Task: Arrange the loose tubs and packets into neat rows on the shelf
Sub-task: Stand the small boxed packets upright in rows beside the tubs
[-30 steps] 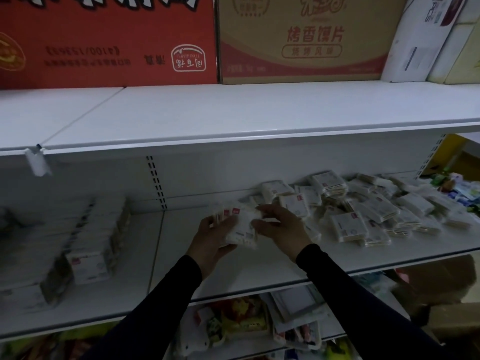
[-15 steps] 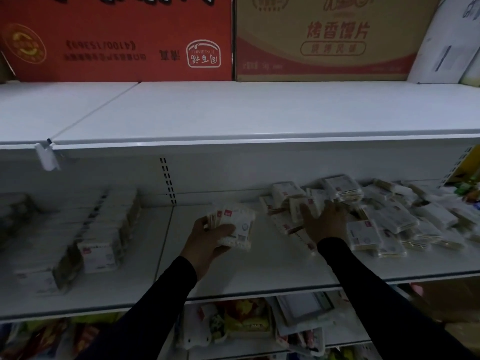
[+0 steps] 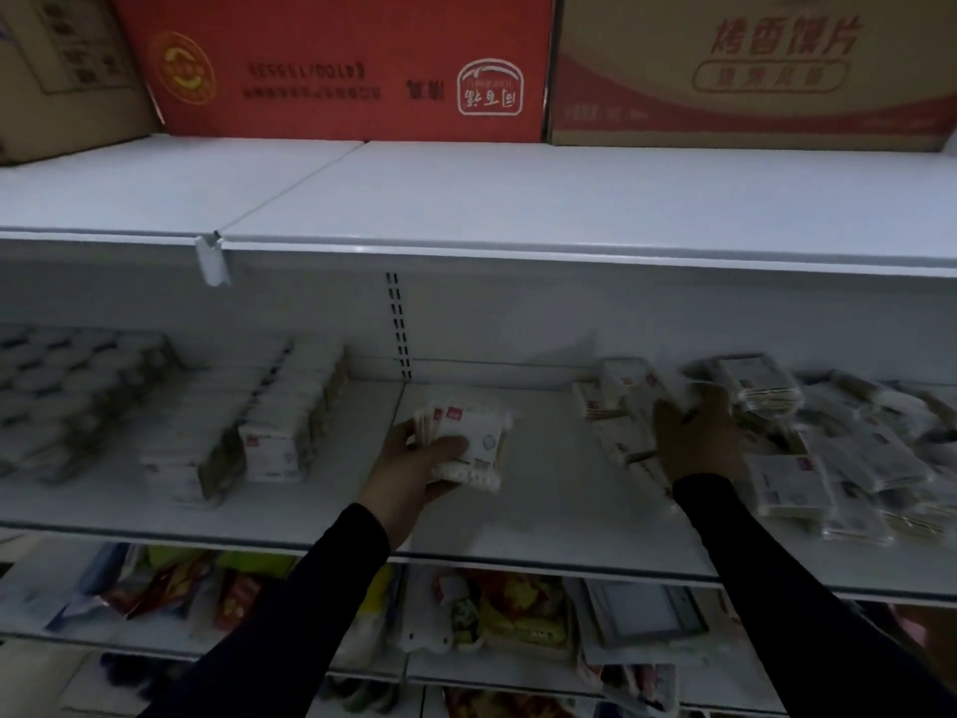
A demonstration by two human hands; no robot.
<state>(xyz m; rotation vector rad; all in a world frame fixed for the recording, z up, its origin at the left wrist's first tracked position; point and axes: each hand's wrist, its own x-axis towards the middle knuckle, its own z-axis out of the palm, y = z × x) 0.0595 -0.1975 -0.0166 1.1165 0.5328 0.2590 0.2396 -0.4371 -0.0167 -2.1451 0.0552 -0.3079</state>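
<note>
Roughly midway: neat rows stand at shelf left; loose pile remains right. Left hand grips fanned packets above shelf middle. Right hand reaches onto pile; grip unclear, blurred. Pile unsorted yet.

White shelf — neat rows of packets stand toward its left end, a loose heap of packets sprawls at the right end — bare white surface between, out to the front edge.
</note>
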